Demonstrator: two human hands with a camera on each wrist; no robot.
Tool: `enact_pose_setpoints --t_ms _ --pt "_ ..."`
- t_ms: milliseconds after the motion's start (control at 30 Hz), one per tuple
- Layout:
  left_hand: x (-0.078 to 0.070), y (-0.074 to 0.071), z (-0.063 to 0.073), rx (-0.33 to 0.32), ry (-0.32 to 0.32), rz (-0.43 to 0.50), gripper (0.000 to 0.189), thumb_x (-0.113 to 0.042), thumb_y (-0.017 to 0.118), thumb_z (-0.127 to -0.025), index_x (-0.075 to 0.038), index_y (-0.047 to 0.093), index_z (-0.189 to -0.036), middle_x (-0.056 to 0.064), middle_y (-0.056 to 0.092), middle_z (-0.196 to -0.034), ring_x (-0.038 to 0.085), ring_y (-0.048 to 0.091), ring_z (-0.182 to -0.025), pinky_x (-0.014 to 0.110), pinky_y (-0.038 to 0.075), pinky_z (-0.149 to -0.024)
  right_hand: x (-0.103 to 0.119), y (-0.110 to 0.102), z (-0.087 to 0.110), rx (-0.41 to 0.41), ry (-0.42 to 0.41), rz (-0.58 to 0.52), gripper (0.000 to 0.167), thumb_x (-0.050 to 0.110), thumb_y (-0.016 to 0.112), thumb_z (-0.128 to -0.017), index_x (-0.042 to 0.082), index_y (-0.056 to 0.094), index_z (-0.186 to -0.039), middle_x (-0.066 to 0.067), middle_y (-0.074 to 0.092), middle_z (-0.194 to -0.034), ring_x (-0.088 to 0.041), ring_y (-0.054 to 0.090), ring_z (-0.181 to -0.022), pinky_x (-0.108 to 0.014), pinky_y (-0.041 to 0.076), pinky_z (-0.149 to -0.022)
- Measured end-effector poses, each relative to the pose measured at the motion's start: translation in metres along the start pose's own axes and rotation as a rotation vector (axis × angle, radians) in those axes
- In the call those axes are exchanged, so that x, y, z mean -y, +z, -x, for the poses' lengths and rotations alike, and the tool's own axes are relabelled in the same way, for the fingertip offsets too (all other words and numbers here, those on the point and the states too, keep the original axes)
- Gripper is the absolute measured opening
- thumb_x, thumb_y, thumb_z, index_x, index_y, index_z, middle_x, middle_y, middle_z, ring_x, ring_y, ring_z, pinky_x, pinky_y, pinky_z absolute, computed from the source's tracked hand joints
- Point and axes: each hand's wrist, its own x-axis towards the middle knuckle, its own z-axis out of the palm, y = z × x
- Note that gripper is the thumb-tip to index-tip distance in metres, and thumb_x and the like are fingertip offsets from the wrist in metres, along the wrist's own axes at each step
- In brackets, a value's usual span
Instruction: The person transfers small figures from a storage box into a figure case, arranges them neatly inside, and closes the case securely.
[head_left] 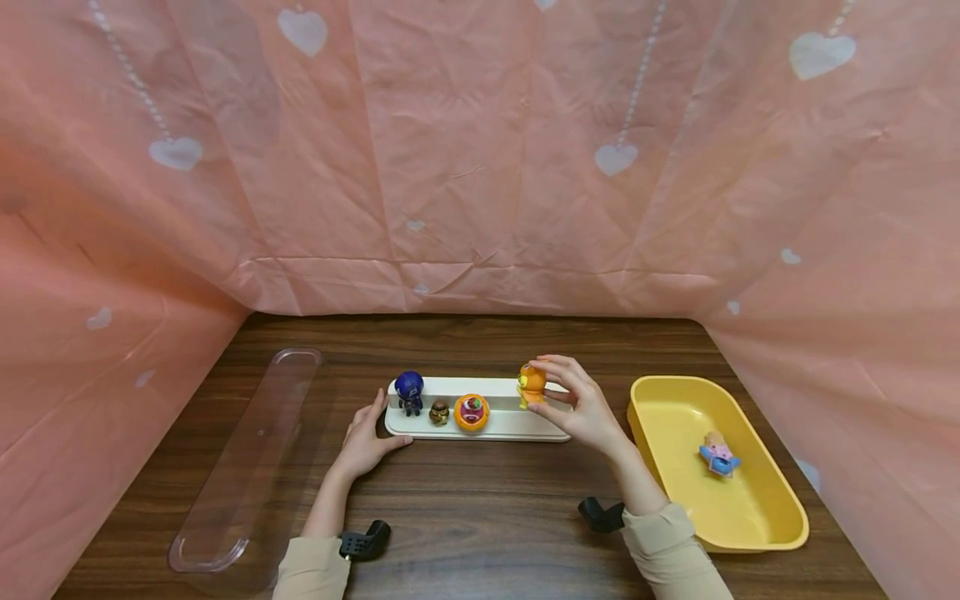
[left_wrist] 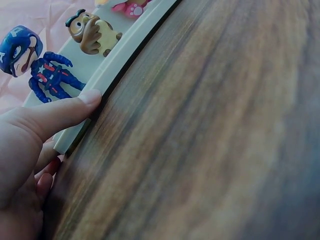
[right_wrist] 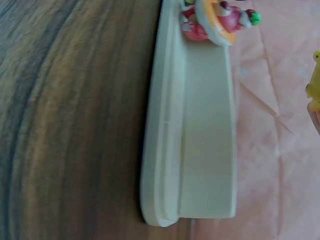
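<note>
On the table stands a long white stepped display stand (head_left: 517,426). My left hand (head_left: 367,443) grips its left end, the thumb on the front rim and the other fingers round the end. Near that hand stands a figurine in a blue helmet and suit (head_left: 409,392). Beside it are a brown owl figurine (left_wrist: 90,34) and a round orange-rimmed figurine with a pink middle (head_left: 472,412). Above the stand's right part, my right hand (head_left: 588,410) pinches an orange and yellow figurine (head_left: 532,383). Only a yellow edge of that figurine (right_wrist: 314,87) shows in the right wrist view.
At the right is a yellow tray (head_left: 678,500) with a pink and blue figurine (head_left: 719,456) lying in it. A long clear plastic cover (head_left: 251,458) lies on the wooden table at the left. Pink curtain (head_left: 480,167) surrounds the back and sides.
</note>
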Motion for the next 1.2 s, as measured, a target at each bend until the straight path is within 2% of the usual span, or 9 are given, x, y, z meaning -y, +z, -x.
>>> enact_pose_setpoints --t_ms 200,333,633,933,1100,1200 --pt "0.000 0.000 0.000 0.005 -0.005 0.006 0.107 -0.038 0.081 -0.079 -0.006 0.015 -0.157 0.031 0.026 -0.151 0.051 0.026 -0.136 0.064 0.022 -0.108 -0.013 0.009 0.000 0.053 0.071 -0.036 0.051 -0.015 0.074 -0.076 -0.013 0.057 -0.124 -0.034 0.046 -0.129 -0.042 0.055 -0.111 -0.045 0.052 -0.086" --pt "0.000 0.001 0.001 0.006 -0.010 0.008 0.107 -0.039 0.081 -0.079 -0.007 0.016 -0.157 0.031 0.026 -0.151 0.051 0.025 -0.136 0.065 0.022 -0.108 -0.021 0.014 0.001 0.098 0.086 -0.046 0.048 -0.014 0.074 -0.077 -0.013 0.058 -0.123 -0.033 0.047 -0.127 -0.045 0.056 -0.110 -0.048 0.052 -0.087" --pt "0.000 0.001 0.000 -0.001 -0.004 0.012 0.107 -0.038 0.082 -0.079 -0.006 0.016 -0.157 0.031 0.027 -0.151 0.051 0.026 -0.136 0.065 0.022 -0.108 -0.030 0.019 0.000 0.182 0.050 -0.024 0.047 -0.015 0.074 -0.077 -0.012 0.058 -0.121 -0.031 0.047 -0.123 -0.044 0.058 -0.107 -0.049 0.052 -0.087" --pt "0.001 0.001 0.000 0.003 -0.015 0.015 0.108 -0.040 0.081 -0.079 -0.007 0.015 -0.157 0.031 0.026 -0.151 0.051 0.025 -0.136 0.065 0.021 -0.108 -0.036 0.020 0.000 0.215 -0.010 0.031 0.047 -0.016 0.075 -0.075 -0.012 0.059 -0.119 -0.032 0.048 -0.120 -0.044 0.057 -0.106 -0.048 0.054 -0.081" --pt "0.001 0.001 -0.001 0.003 -0.019 0.007 0.108 -0.040 0.081 -0.079 -0.008 0.015 -0.157 0.031 0.026 -0.151 0.052 0.025 -0.136 0.065 0.021 -0.108 -0.057 0.024 0.002 0.239 -0.047 0.094 0.048 -0.017 0.076 -0.073 -0.010 0.061 -0.118 -0.031 0.049 -0.120 -0.045 0.055 -0.109 -0.049 0.053 -0.083" --pt "0.001 0.001 -0.001 0.002 -0.018 0.006 0.108 -0.040 0.081 -0.079 -0.008 0.015 -0.157 0.031 0.026 -0.151 0.051 0.025 -0.136 0.065 0.021 -0.108 -0.069 0.026 0.003 0.262 -0.045 0.134 0.049 -0.014 0.077 -0.074 -0.006 0.062 -0.120 -0.026 0.050 -0.122 -0.040 0.055 -0.112 -0.045 0.053 -0.086"
